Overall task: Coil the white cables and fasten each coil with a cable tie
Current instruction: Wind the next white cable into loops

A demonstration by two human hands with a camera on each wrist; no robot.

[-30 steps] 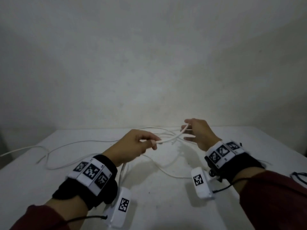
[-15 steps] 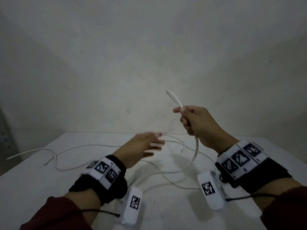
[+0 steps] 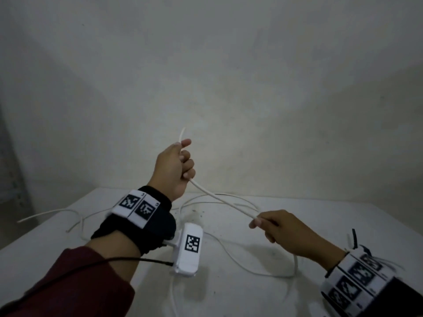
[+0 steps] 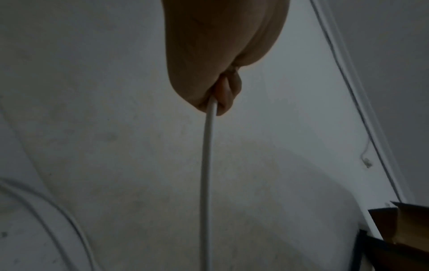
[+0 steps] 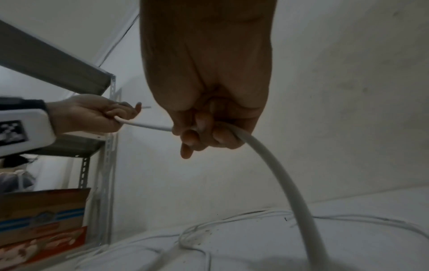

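Observation:
A white cable (image 3: 219, 199) runs taut between my two hands above the white table (image 3: 229, 294). My left hand (image 3: 180, 161) is raised and grips the cable near its end, whose short tip sticks up past the thumb. In the left wrist view the cable (image 4: 206, 165) drops straight down from the fist (image 4: 216, 102). My right hand (image 3: 266, 223), lower and to the right, holds the same cable in curled fingers (image 5: 197, 137); from there the cable (image 5: 285, 183) arcs down to the table. No cable tie is visible.
Several more loose white cables (image 3: 75, 216) lie tangled across the table's back and left. A metal shelf (image 5: 104, 146) with cardboard boxes (image 5: 44, 210) stands to the left. A bare wall rises behind the table. Black wires (image 3: 353, 237) lie at the right edge.
The cable end passed from my right hand to my left, which rose with it. My right hand dropped lower and right, sliding along the cable, now stretched between them.

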